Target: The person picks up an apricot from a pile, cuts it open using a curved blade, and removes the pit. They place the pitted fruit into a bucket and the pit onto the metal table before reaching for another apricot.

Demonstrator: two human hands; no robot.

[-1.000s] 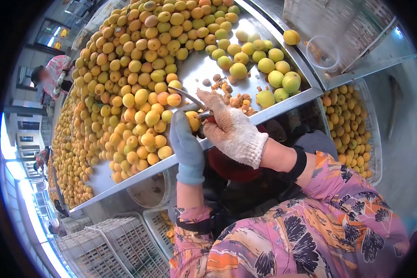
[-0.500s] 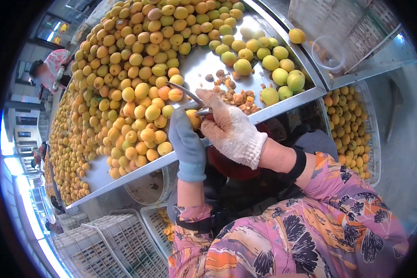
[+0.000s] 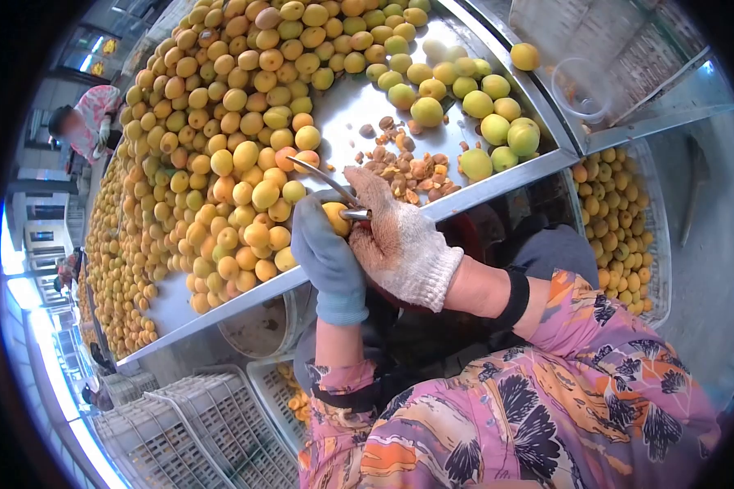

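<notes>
My left hand (image 3: 328, 253), in a grey-blue glove, is closed around a yellow-orange apricot (image 3: 336, 218) near the metal table's front edge. My right hand (image 3: 400, 232), in a white glove stained brown, grips a metal pitting tool (image 3: 324, 178) with two prongs. One long curved prong points up and left, and the shorter one (image 3: 355, 214) touches the apricot's right side. Its handle is hidden in my right palm. Just beyond my right hand lies a heap of brown pits and orange scraps (image 3: 408, 169).
Apricots (image 3: 245, 155) cover much of the metal table (image 3: 342, 114), with greener ones (image 3: 497, 129) at its right corner. A crate of apricots (image 3: 616, 220) stands below right. White plastic crates (image 3: 196, 416) and a bucket (image 3: 257, 326) are below left. A person (image 3: 90, 122) works at the far left.
Both hands have shifted slightly left. The tool's shorter prong now rests at the apricot's side, and the longer prong stands further apart from it. The apricot shows more between the hands.
</notes>
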